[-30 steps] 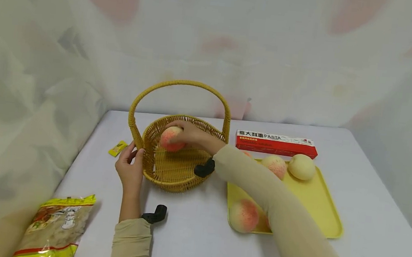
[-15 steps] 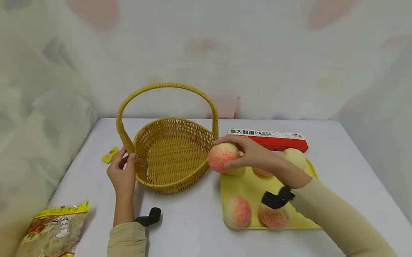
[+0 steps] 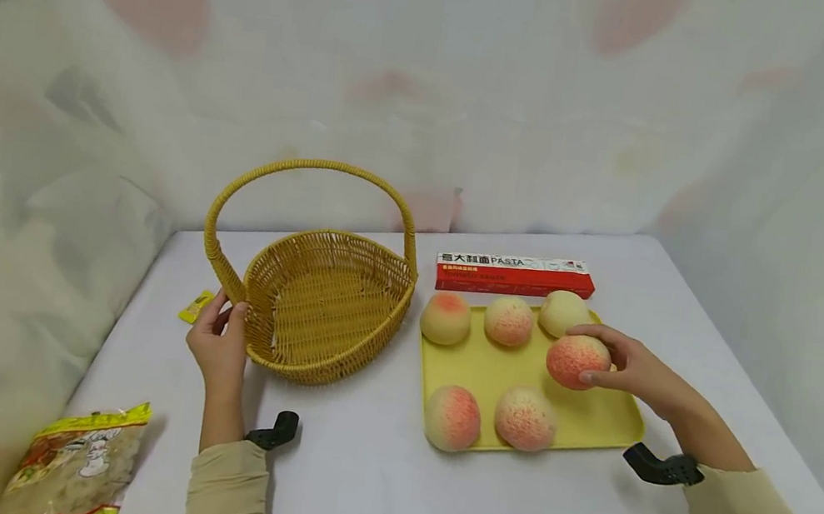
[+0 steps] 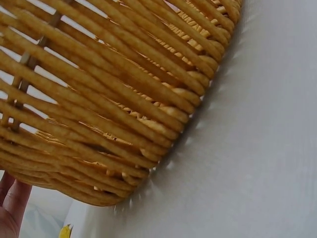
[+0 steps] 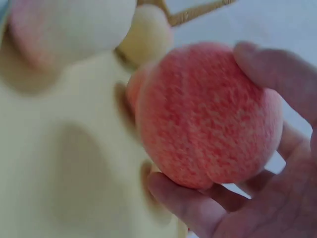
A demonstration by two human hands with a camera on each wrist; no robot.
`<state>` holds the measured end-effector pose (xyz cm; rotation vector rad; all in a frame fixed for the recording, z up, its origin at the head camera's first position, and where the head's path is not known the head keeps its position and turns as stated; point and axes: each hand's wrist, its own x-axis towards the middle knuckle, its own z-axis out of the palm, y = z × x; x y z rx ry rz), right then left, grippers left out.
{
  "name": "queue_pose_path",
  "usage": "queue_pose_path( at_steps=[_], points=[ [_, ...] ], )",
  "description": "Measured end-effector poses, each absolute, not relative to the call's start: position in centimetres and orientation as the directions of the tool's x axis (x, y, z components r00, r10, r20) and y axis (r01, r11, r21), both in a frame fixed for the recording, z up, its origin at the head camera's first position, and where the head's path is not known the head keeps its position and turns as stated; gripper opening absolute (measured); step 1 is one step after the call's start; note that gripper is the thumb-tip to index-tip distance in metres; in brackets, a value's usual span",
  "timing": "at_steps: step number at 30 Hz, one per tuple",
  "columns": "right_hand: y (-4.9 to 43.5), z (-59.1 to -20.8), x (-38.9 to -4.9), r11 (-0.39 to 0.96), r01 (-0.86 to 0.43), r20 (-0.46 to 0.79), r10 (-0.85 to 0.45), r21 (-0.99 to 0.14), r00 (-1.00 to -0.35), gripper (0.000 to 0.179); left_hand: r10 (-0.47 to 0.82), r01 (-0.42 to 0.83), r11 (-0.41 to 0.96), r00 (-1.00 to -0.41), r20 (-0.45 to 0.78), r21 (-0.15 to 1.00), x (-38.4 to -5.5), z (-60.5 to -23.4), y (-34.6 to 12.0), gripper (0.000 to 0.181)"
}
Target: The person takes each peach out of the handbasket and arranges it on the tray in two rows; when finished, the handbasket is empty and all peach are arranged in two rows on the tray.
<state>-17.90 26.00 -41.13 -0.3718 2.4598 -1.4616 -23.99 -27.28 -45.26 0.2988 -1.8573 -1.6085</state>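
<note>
A peach, red and speckled, is held in my right hand over the right part of a yellow tray. In the right wrist view the thumb and fingers curve round the peach, and its shadow falls on the tray surface. Several other peaches lie on the tray, among them a pale one at the back and a blushed one at the front left corner. My left hand grips the left rim of a woven basket near its handle base. The basket's inside holds nothing.
A red and white pasta box lies behind the tray. At the front left is a yellow-edged food bag. A small yellow packet lies left of the basket. White cloth walls stand behind and at both sides.
My right hand has carried the peach out of the basket, rightward to over the tray. My left hand stays at the basket rim. The head view has shifted slightly.
</note>
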Motion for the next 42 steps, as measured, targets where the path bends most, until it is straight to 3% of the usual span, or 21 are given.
queue_pose_path(
  at_steps=[10,21,42],
  points=[
    [27.6,-43.5,-16.4,0.423,-0.116,-0.119,-0.491,-0.898,-0.863,0.046,-0.6,0.185,0.172,-0.759,0.252,0.967,-24.4,-45.3,-28.3,0.034],
    [28.0,-43.0,-16.1,0.438,-0.103,-0.176,-0.551,-0.893,-0.816,0.039,-0.603,0.195,0.178,-0.753,0.263,0.965,-24.5,-45.7,-28.3,0.034],
    [28.3,-42.9,-16.3,0.558,-0.099,-0.196,-0.445,-0.824,-0.874,0.05,-0.598,0.165,0.155,-0.769,0.225,0.974,-24.6,-45.9,-28.1,0.034]
  ],
)
